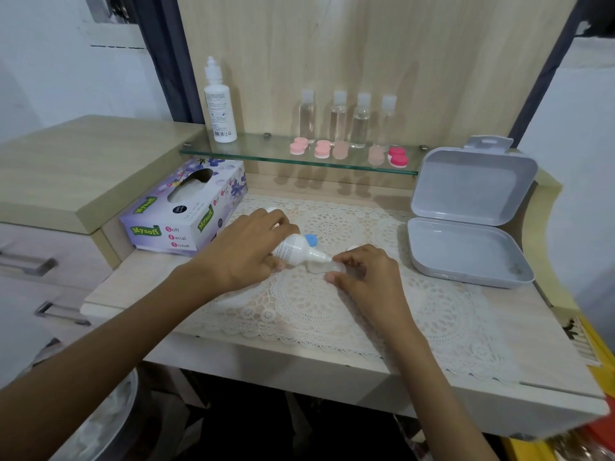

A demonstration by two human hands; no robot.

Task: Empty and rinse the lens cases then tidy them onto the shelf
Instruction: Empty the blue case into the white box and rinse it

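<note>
At the left of the tabletop [499,344] stood a tissue box [179,207]. Just right of it, the left hand [243,247] was wrapped round a small white bottle [296,249]. The bottle was tipped so its nozzle pointed at a clear lens case [321,268] down on the lace mat [299,304]. A blue cap [311,240] lay just behind the bottle. The right hand [362,271] pinched the case between thumb and fingertips, steadying it.

The step looked like the rinse. To do it well, the nozzle should hover over the open well without touching it. The squeeze should be gentle and the case level, so nothing ran onto the lace.

Five capped cases [322,149] sat on the glass shelf [266,151] above, and an open grey box [466,247] lay at the right.

Fingers covered much of the clear case, which barely stood out from the mat. Whether both wells were uncapped, or liquid was flowing, could not be told. A pale object behind the right hand was mostly hidden.
</note>
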